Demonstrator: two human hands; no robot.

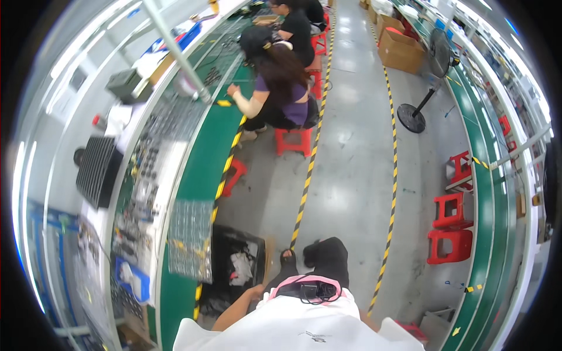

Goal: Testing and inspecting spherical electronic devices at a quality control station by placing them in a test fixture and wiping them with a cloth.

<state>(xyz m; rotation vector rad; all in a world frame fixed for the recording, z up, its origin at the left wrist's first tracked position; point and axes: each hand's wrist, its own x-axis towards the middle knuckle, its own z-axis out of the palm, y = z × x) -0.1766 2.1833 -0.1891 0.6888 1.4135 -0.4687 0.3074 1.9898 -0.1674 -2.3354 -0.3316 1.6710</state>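
My left hand (255, 292) hangs low at my side, close to the edge of a black-lined bin (218, 243). Its fingers are too small and partly hidden to tell whether they hold anything. Crumpled white waste (241, 268) lies inside the bin. My right hand is out of sight; only a sliver of that forearm shows beside my white shirt (304, 327). On the green bench (196, 158) to my left rests a stack of clear plastic trays (190, 240), its corner over the bench's striped edge.
Ahead on the left, a co-worker in purple (287, 96) sits on a red stool (293, 141) with one arm on the bench. A grey aisle (345, 175) runs forward between striped lines. A standing fan (413, 117), cardboard box (401, 51) and red stools (449, 245) line the right.
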